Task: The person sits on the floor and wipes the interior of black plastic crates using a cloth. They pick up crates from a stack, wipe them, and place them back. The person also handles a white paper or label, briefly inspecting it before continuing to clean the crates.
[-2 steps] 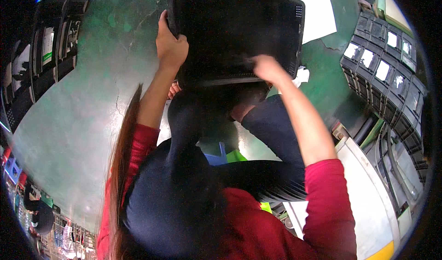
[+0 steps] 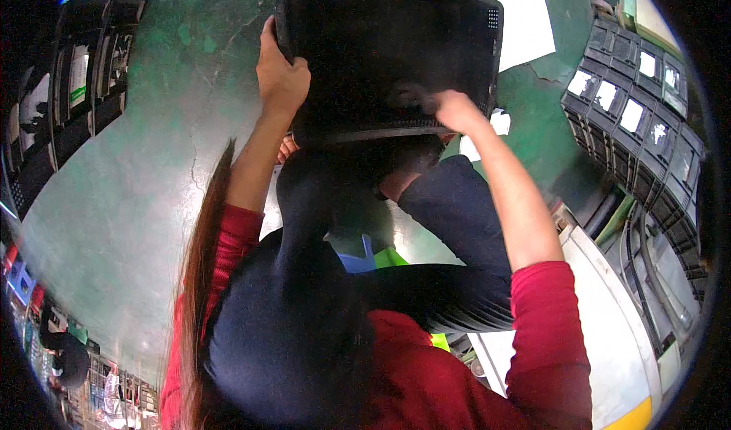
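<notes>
A black plastic crate (image 2: 396,49), rectangular with a raised rim and small perforated patches at its corners, is tilted up in front of my knees. My left hand (image 2: 282,80) grips its left side, with the thumb over the rim and the fingers along the outside. Over the lower right of the dark interior, my right hand (image 2: 460,113) is closed and slightly blurred. A dark smeared shape (image 2: 415,95) shows by its fingertips, too unclear to name.
White paper (image 2: 521,23) lies on the green floor (image 2: 183,118) behind the crate. Black crates with white labels (image 2: 632,118) stand at the right, and more dark crates (image 2: 76,80) at the left. A white board (image 2: 601,308) lies beside my right elbow.
My right hand has moved a little to the right across the crate. The left hand and the crate have barely shifted.
</notes>
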Demonstrator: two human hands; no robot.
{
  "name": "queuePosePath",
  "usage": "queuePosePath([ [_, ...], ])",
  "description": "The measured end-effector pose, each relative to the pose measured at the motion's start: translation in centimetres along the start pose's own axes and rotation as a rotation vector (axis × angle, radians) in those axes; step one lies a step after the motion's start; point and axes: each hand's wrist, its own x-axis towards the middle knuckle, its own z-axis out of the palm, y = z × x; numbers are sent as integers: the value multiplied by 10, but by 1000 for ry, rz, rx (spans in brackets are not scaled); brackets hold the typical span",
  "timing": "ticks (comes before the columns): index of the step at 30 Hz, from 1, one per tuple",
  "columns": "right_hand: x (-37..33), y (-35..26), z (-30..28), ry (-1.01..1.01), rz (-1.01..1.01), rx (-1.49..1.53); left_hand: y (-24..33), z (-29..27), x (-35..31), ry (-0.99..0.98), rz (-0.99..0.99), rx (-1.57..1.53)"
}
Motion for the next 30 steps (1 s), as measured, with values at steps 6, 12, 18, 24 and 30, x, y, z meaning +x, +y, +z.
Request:
queuePosePath([
  [6,-9,-91,33,169,-299,-138,-5,7,-3,49,81,24],
  [12,-25,-129,-24,194,-525,94,-1,-1,43,-48,208,49],
  [18,30,2,-120,787,-481,-905,-6,-9,89,-199,208,76],
  [24,39,14,-66,559,-187,-1017,-5,-5,90,-136,298,181],
  [30,-6,18,5,202,-351,-558,-6,-5,86,-101,270,221],
])
